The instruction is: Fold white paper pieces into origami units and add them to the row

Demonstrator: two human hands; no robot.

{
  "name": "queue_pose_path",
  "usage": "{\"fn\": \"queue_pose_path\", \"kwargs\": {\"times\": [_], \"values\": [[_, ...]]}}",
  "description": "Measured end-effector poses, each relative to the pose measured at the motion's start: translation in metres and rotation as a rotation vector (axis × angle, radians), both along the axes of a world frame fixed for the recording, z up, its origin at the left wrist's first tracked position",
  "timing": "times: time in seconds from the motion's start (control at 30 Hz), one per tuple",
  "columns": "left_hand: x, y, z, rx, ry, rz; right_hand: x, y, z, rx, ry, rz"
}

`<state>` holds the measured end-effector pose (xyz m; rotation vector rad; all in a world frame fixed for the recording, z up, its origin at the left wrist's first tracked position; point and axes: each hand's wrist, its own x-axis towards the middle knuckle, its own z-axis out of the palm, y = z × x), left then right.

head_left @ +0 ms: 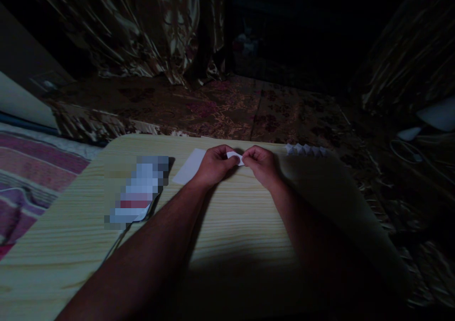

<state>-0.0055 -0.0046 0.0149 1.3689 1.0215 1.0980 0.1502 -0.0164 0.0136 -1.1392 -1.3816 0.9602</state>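
Observation:
Both hands meet above the far middle of the wooden table [245,216]. Between them is a small white piece of paper [234,156]. My left hand [217,164] pinches its left side, thumb on top. At its right end, the fingertips of my right hand [261,162] are closed on the paper. How the paper is folded is too small to tell. Flat on the table, just left of my left hand, lies a white sheet of paper [190,165]. Several small folded paper pieces [305,150] stand in a row beyond my right hand, near the far edge.
A blurred-out device [138,190], probably a phone, lies on the left of the table with a cable [113,245] running toward me. A striped bedcover [28,169] is at the left. Behind the table are a patterned cloth-covered ledge [213,105] and shiny curtains [170,27].

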Motion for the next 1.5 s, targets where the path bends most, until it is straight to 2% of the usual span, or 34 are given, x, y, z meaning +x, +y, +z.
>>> {"fn": "queue_pose_path", "kwargs": {"times": [0.17, 0.37, 0.67, 0.93, 1.23, 1.5], "values": [[0.0013, 0.0004, 0.0018, -0.002, -0.071, 0.046, -0.0009, 0.0011, -0.0009, -0.035, -0.002, 0.033], [0.0006, 0.0007, 0.001, 0.027, -0.099, -0.006, -0.0008, 0.0021, -0.0021, -0.035, 0.014, 0.01], [-0.0013, 0.0031, -0.004, 0.04, -0.077, 0.016, -0.0015, 0.0036, -0.0041, -0.087, -0.001, 0.018], [-0.0011, 0.0031, -0.0025, 0.035, -0.1, 0.005, -0.0019, 0.0041, -0.0053, -0.062, -0.029, -0.02], [-0.0012, 0.0027, -0.0046, 0.083, -0.056, -0.009, -0.0006, 0.0034, -0.0041, -0.045, -0.046, 0.011], [0.0001, -0.0007, 0.0009, 0.02, -0.099, -0.001, -0.0005, 0.004, -0.006, -0.047, -0.021, -0.011]]}}
